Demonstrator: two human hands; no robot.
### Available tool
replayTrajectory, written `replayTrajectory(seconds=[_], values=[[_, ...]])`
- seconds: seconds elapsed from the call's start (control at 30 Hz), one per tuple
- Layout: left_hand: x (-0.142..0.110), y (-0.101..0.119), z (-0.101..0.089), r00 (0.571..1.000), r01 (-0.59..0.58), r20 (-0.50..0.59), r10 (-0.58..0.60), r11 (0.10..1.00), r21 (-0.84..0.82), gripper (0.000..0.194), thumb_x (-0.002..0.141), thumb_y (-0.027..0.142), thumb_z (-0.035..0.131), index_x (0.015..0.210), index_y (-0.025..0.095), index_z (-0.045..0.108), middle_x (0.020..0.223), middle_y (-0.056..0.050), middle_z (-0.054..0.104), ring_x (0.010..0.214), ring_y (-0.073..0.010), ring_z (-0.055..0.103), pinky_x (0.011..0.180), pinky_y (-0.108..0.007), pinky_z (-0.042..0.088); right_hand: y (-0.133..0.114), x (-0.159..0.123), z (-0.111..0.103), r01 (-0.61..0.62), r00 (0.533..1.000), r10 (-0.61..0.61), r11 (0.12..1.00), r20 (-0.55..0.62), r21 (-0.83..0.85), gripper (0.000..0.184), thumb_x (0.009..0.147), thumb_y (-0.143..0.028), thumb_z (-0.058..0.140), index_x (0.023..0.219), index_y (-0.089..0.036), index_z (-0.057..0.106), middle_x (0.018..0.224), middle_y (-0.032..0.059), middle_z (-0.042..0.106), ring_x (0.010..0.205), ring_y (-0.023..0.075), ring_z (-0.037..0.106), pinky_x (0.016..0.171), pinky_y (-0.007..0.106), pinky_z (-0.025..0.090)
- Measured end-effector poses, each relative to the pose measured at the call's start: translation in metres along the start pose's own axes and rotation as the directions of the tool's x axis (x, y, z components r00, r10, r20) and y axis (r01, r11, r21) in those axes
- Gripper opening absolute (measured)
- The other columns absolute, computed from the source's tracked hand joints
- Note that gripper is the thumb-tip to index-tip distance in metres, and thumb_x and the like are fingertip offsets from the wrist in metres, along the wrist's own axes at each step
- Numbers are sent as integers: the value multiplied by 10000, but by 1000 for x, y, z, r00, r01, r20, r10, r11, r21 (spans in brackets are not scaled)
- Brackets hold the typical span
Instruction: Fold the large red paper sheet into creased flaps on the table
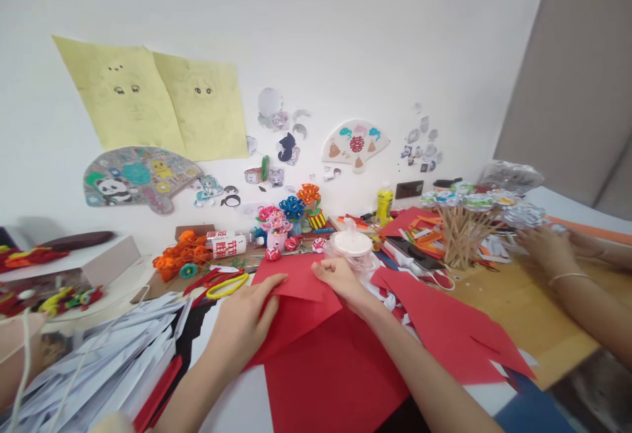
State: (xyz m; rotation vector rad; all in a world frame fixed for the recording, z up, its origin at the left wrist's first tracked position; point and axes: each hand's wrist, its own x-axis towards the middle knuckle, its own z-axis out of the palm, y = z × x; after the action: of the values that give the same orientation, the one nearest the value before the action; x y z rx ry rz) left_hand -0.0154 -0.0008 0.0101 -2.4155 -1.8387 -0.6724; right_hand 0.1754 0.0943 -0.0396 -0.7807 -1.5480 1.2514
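Note:
Between both hands is a sheet of red paper point(296, 281), with a flap of it lifted or folded over. My left hand point(244, 318) grips its left side, thumb below and fingers on top. At the upper right edge, my right hand point(343, 281) pinches the same sheet, thumb and forefinger together. Beneath it lies a larger piece of red paper point(330, 374), running toward the near edge. Close to my right wrist stands a clear cup with a white lid point(351, 245). A yellow ring-shaped handle point(227, 286) lies beyond my left hand.
Cut white paper strips point(108, 354) pile at left. More red sheets point(449, 328) lie at right. Craft flowers point(291, 209) and a yellow bottle point(384, 204) line the wall. Another person's hands point(548, 249) are beside paper flowers on sticks point(464, 229). An arm point(20, 354) shows far left.

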Motion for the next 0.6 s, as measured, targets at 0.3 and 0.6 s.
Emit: replayTrajectory(seconds=[0.3, 0.6], values=[[17, -5, -37, 981, 158, -99, -165, 985, -70, 361, 835, 373, 366, 976, 207, 654, 883, -44, 712, 818, -222, 619, 687, -274, 412, -9, -2, -17, -13, 966, 56, 985, 251, -170, 443, 736, -538, 571, 532, -166, 443, 497, -63, 367, 454, 67, 284, 452, 210, 174], [32, 5, -67, 941, 314, 42, -336, 818, -481, 329, 694, 459, 528, 755, 160, 651, 648, -23, 682, 648, -215, 617, 570, -268, 433, -43, 24, -4, 144, 989, -133, 735, 67, -663, 193, 720, -273, 615, 874, -156, 629, 847, 51, 618, 775, 180, 529, 665, 253, 353]])
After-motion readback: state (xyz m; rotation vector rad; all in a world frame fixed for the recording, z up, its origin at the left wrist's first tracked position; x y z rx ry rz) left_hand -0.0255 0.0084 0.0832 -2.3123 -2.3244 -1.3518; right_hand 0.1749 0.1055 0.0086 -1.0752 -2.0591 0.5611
